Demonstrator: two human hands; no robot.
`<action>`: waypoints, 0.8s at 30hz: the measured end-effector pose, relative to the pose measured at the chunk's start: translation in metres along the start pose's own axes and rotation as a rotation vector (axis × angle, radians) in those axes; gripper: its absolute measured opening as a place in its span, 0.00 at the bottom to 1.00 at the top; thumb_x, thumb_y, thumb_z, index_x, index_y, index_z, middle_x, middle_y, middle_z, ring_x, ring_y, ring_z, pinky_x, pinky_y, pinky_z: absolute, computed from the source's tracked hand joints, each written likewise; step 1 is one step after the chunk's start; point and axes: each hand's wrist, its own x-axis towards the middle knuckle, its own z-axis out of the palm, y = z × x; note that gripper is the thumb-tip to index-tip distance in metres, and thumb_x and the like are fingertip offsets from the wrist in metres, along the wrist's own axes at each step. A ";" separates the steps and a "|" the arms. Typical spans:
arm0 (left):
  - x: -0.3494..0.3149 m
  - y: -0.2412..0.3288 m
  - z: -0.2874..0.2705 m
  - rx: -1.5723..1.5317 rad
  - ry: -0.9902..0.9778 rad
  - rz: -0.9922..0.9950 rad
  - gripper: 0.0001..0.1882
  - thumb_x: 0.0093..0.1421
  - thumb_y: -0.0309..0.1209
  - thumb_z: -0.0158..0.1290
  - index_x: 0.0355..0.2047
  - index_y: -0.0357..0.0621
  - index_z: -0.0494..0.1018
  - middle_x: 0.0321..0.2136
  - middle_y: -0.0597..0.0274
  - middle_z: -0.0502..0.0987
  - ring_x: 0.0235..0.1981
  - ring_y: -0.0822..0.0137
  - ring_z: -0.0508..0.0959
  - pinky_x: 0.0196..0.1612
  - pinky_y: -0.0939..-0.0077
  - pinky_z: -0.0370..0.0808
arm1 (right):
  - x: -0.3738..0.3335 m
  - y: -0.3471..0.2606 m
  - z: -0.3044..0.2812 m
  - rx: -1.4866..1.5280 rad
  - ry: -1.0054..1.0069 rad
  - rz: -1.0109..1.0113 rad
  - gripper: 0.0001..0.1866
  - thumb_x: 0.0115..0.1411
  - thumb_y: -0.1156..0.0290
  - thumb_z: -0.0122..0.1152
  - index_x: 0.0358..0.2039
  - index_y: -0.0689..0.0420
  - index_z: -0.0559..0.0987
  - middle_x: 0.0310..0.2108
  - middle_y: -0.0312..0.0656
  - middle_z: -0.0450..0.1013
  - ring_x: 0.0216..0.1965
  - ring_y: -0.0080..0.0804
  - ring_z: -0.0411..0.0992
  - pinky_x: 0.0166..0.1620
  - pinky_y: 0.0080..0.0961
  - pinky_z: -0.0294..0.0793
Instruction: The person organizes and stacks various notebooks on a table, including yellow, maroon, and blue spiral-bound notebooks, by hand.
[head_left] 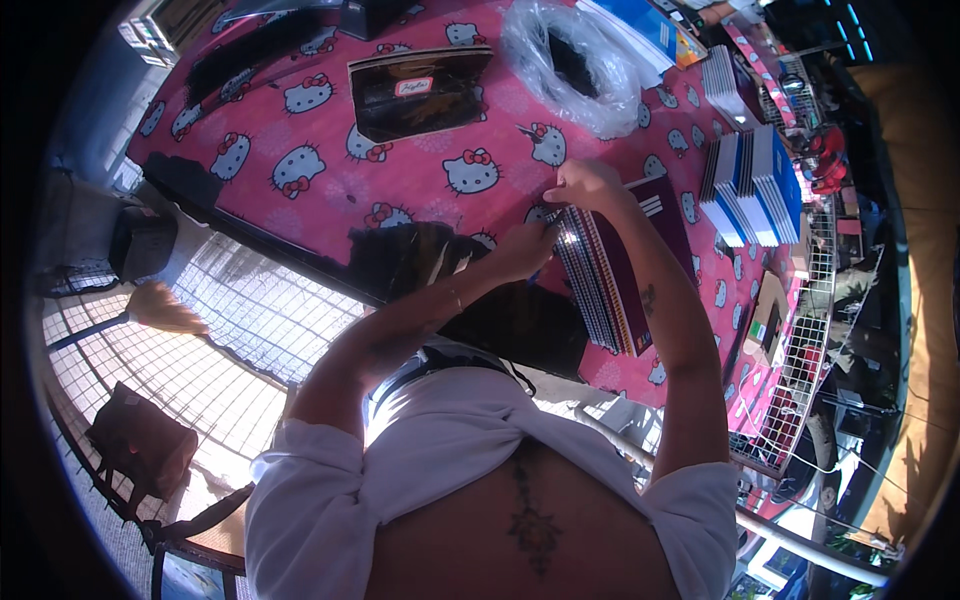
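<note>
Nearest: person's white top [450, 405], both forearms reaching fwd over pink cat-print table [315, 215] w/ dark patches along its near edge. Stack of spiral notebooks [600, 285] w/ maroon covers sits at that near edge, a bit R of person's middle, coils facing L, near ends lined up roughly. L hand [527, 250] is curled at stack's far L corner, by the coils; R hand [588, 185] just beyond it, bent over far end, the 2 hands close tog. Fingers of both are curled in, but can't tell if clamped on notebooks or only touching. Farther R, blue-and-white notebooks [750, 190] stand in piles nr wire rack [815, 270]. Farther fwd, L: dark flat item [420, 95] w/ small label; btwn it & blue packs [640, 35] at far side, a roll of clear plastic [625, 75].
</note>
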 end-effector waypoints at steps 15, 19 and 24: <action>0.008 -0.021 -0.001 -0.078 0.002 0.005 0.20 0.69 0.41 0.40 0.34 0.34 0.70 0.22 0.57 0.75 0.18 0.66 0.77 0.23 0.69 0.73 | 0.020 0.009 0.002 0.029 -0.173 -0.103 0.24 0.60 0.49 0.57 0.36 0.62 0.80 0.29 0.51 0.77 0.34 0.46 0.76 0.40 0.40 0.71; 0.006 -0.007 0.001 0.036 0.021 0.002 0.21 0.69 0.42 0.39 0.34 0.33 0.70 0.21 0.56 0.75 0.19 0.64 0.78 0.26 0.66 0.74 | 0.029 0.021 0.012 -0.028 -0.210 -0.164 0.24 0.59 0.50 0.58 0.34 0.63 0.80 0.27 0.51 0.77 0.31 0.46 0.76 0.37 0.40 0.71; -0.001 0.005 -0.003 0.025 -0.047 -0.098 0.23 0.70 0.43 0.38 0.35 0.33 0.71 0.20 0.54 0.75 0.24 0.59 0.80 0.30 0.62 0.76 | 0.041 0.042 0.037 0.117 -0.073 -0.200 0.25 0.59 0.50 0.58 0.28 0.64 0.79 0.24 0.50 0.77 0.27 0.47 0.75 0.34 0.40 0.70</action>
